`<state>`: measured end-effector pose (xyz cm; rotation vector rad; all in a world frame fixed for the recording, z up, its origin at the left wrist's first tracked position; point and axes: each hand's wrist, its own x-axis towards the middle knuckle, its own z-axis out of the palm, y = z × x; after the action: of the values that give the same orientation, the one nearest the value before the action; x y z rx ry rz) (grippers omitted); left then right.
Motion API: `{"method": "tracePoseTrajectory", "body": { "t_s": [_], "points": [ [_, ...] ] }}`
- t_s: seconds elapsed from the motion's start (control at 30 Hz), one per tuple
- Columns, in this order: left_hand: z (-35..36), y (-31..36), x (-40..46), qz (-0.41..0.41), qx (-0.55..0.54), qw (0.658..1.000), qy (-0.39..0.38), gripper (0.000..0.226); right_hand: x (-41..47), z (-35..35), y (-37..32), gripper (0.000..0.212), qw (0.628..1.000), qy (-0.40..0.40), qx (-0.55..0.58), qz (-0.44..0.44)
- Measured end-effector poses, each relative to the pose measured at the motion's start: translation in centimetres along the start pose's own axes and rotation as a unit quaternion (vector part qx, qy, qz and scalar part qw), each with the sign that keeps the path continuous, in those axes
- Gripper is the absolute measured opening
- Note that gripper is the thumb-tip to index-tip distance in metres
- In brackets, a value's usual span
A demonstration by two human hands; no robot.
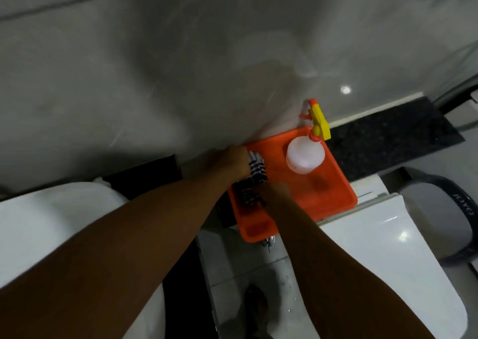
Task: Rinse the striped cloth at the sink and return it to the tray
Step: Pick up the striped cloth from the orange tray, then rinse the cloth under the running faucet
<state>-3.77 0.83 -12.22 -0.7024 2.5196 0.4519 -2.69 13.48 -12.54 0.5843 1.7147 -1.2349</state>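
Both hands meet on the striped cloth (252, 181) over the orange tray (333, 183): the left hand (234, 163) has its grip closed on the upper end, the right hand (274, 192) pinches the lower end. Right of the grips, a spray bottle (305, 155) stands in the tray.

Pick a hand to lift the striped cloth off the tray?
Left, probably. The left hand is already closed on the upper end of the striped cloth in the orange tray; the right hand only touches its lower end.
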Motion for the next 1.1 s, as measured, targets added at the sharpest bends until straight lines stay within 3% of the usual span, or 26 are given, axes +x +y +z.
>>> {"method": "tracePoseTrajectory", "body": {
  "t_s": [0.13,0.23,0.27,0.33,0.4,0.47,0.53,0.67,0.77,0.87,1.0,1.1],
  "points": [
    [-0.6,-0.4,-0.4,-0.065,-0.149,0.985,0.053,0.054,-2.7,-0.5,-2.5,0.015,0.989,-0.079,0.107,0.067],
    [-2.2,-1.3,-2.1,-0.094,-0.330,0.938,0.049,0.055,-5.2,-0.9,-4.8,0.011,0.981,-0.113,0.156,0.034],
    [-2.4,-1.5,-2.7,-0.116,-0.426,0.897,0.015,0.049,-6.1,-1.0,-5.5,0.013,0.980,-0.125,0.152,0.020],
    [-3.1,-1.8,-4.7,-0.169,-0.628,0.747,-0.135,0.039,-8.3,-1.0,-6.9,0.014,0.982,-0.146,0.118,-0.010],
    [-4.1,-2.1,-6.9,-0.200,-0.738,0.606,-0.219,0.036,-10.9,-1.3,-7.6,0.010,0.981,-0.163,0.100,-0.022],
    [-5.8,-2.5,-8.9,-0.167,-0.815,0.517,-0.203,0.034,-13.7,-1.7,-8.1,0.006,0.981,-0.175,0.079,-0.035],
    [-8.9,-3.0,-11.2,-0.092,-0.854,0.480,-0.178,0.032,-16.9,-1.8,-8.5,0.006,0.982,-0.176,0.021,-0.062],
    [-15.0,-6.1,-16.6,-0.028,-0.863,0.487,-0.132,0.029,-23.2,-0.6,-9.4,0.008,0.974,-0.173,-0.076,-0.123],
    [-19.5,-10.3,-21.4,0.018,-0.851,0.521,-0.061,0.024,-27.9,2.0,-10.0,0.022,0.952,-0.254,-0.047,-0.164],
    [-23.9,-15.0,-26.8,0.073,-0.851,0.521,-0.013,0.012,-32.1,5.8,-10.9,0.031,0.928,-0.318,-0.036,-0.192],
    [-28.5,-22.7,-33.9,0.110,-0.801,0.583,0.077,0.012,-36.2,12.4,-12.7,0.036,0.892,-0.364,-0.082,-0.254],
    [-29.5,-28.0,-37.4,0.088,-0.760,0.619,0.181,0.017,-38.1,18.4,-13.6,0.031,0.881,-0.303,-0.136,-0.337]
  ]
}}
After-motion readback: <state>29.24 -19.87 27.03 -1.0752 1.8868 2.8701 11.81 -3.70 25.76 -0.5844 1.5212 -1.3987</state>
